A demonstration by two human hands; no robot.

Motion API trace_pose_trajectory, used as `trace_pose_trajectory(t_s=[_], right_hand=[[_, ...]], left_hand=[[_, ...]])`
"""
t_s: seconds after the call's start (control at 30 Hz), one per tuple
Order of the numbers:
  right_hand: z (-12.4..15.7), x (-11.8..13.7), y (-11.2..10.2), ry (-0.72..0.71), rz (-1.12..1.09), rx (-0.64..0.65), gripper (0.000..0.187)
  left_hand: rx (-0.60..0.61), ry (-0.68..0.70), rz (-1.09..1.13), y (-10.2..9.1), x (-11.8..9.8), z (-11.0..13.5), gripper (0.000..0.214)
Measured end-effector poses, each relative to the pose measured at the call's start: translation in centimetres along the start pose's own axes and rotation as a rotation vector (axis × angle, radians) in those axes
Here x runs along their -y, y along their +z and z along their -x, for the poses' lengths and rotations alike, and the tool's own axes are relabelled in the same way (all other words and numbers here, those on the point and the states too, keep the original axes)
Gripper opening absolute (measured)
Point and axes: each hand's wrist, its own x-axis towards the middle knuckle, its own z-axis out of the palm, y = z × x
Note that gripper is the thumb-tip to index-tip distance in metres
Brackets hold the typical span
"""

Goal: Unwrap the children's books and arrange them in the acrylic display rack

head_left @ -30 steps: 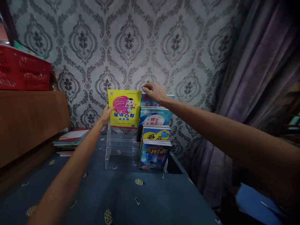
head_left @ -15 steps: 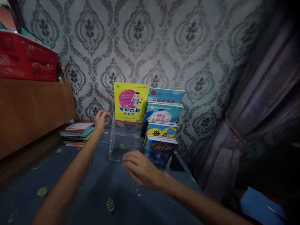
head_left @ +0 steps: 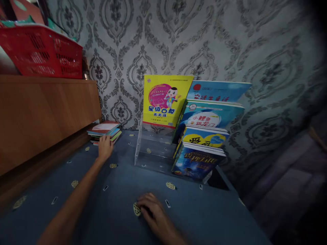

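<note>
**Stack of books (head_left: 104, 132) lying at your left hand (head_left: 105, 147), well apart from your right hand (head_left: 154, 211)**

Relation to note: the stack is lying straight ahead of your left hand, at the far left of the surface (head_left: 125, 187), between the wooden cabinet (head_left: 51, 110) and the clear rack (head_left: 138, 146). Your left fingers are overlapping its near right corner; from this angle they are looking in contact, but how firmly, you cannot tell.

Left hand: back turned up, fingers pointing away from you, slightly curled. The fingertips are hiding against the book edges, so whether they are pinching anything or standing apart you cannot tell.

Right hand: hovering or resting over the near middle of the surface, blurred; which of the two, you cannot tell. Fingers are half curling, a gap is showing between thumb and fingers, and nothing is filling it. From here the stack is lying far off, ahead and to the left, so your left hand is clearly the nearer one.

Axis: the books are lying flat and fanning a little, edges not lining up. The reddish top book (head_left: 108, 126) is showing foreshortened; its longer side seems to be running across your view, though you are judging that from a slant.

Off to the right, the yellow book (head_left: 163, 102) is standing upright at the rack's back left, away from both hands.
</note>
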Motion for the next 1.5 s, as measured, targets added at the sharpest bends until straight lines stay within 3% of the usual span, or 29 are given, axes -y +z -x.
trace_pose_trajectory(t_s=[0.13,0.33,0.67,0.93,1.4,1.5], right_hand=[[0.0,-0.2,-0.2,-0.034,-0.018,-0.009,0.024],[0.3,-1.0,0.0,-0.108,-0.015,0.010,0.021],[-0.4,0.3,-0.8,0.000,-0.046,0.097,0.020],[-0.3,0.8,-1.0,-0.026,0.019,0.052,0.021],[-0.2,0.5,-0.8,-0.040,0.024,0.043,0.020],[0.0,0.4,-0.8,-0.047,0.013,0.045,0.021]], left_hand=[[0.003,0.017,-0.239,-0.1,1.5,-2.7,0.050],[0.281,-0.010,-0.621,-0.3,4.1,-5.9,0.067],[0.368,0.115,-0.744,-1.6,5.7,-7.9,0.053],[0.396,0.241,-0.790,-2.4,5.4,-8.7,0.050],[0.426,0.390,-0.751,-3.7,4.9,-8.0,0.035],[0.414,0.336,-0.763,-3.4,5.3,-7.2,0.040]])
